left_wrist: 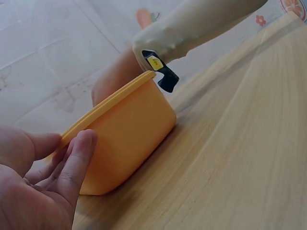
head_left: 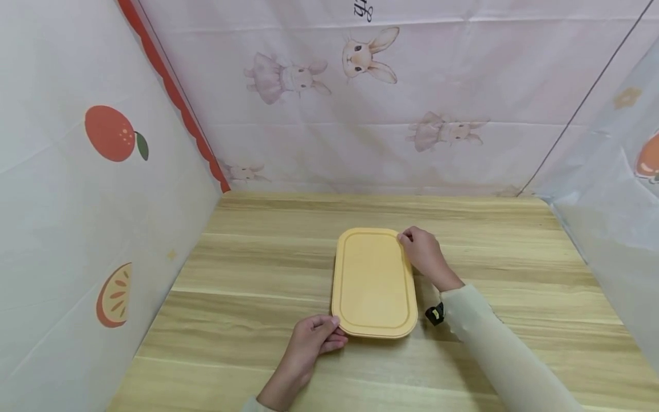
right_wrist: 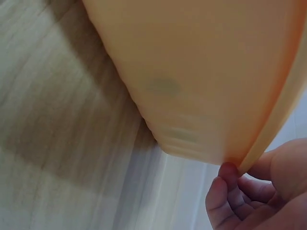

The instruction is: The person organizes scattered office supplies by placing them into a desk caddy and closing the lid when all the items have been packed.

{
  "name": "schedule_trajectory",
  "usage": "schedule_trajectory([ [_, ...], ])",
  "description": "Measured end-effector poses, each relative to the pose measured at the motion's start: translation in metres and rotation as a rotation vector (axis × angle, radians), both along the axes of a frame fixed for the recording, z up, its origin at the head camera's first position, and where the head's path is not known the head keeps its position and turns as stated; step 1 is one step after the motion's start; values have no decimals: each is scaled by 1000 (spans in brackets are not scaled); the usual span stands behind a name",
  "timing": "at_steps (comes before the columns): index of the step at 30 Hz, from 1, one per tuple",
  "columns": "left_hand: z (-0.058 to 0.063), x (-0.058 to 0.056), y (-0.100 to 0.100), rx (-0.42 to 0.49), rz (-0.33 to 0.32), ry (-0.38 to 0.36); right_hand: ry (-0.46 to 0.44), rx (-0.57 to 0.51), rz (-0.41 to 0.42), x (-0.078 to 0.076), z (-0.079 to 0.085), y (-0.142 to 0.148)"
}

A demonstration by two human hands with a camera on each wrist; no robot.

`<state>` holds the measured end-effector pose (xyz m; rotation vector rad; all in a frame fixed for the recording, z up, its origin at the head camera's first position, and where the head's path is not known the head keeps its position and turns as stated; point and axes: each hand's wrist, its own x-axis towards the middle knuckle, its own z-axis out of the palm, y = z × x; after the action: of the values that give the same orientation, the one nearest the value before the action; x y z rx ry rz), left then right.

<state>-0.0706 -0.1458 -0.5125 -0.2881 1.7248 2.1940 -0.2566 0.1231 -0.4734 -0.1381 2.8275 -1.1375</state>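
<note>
A yellow rectangular plastic container [left_wrist: 129,139] with rounded corners stands on the wooden table. Its matching lid [head_left: 378,280] covers the top, so the inside is hidden. At the near left corner my left hand [head_left: 309,346] pinches the lid's rim, thumb above and fingers beneath. Diagonally across, my right hand [head_left: 424,254] pinches the rim at the far right corner. In the right wrist view, the fingertips [right_wrist: 229,172] press up under the lid's edge, and faint darker patches show through the container wall [right_wrist: 192,86].
The wood-grain table [head_left: 268,269] is bounded by a pink rabbit-print sheet [head_left: 309,143] at the back. Pale fruit-print sheets stand at the left [head_left: 62,217] and right [head_left: 607,189]. A black strap with a yellow label [head_left: 435,314] sits at the right wrist, beside the container.
</note>
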Motion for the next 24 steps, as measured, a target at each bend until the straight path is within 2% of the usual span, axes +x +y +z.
schedule_trajectory([
  [3, 1, -2, -3, -24, -17, 13, 17, 35, 13, 1, 2, -2],
  [6, 4, -8, -12, -163, -24, 71, 74, 128, 6, 10, 8, -3],
  [9, 12, -21, -24, -485, 27, 189, 189, 234, 21, 30, 17, -7],
  [11, 20, -37, -26, -691, 59, 279, 268, 262, 59, 49, 21, -9],
  [13, 30, -58, -23, -861, 36, 374, 332, 288, 119, 69, 22, -13],
  [14, 34, -70, -20, -903, 1, 424, 353, 297, 148, 80, 21, -15],
  [15, 37, -82, -15, -943, -59, 480, 370, 309, 176, 91, 19, -17],
  [19, 42, -125, 9, -1125, -331, 668, 383, 347, 250, 124, 4, -25],
  [21, 39, -141, 19, -1219, -435, 723, 373, 343, 265, 134, -3, -28],
  [24, 31, -156, 28, -1304, -514, 745, 353, 327, 258, 144, -12, -33],
])
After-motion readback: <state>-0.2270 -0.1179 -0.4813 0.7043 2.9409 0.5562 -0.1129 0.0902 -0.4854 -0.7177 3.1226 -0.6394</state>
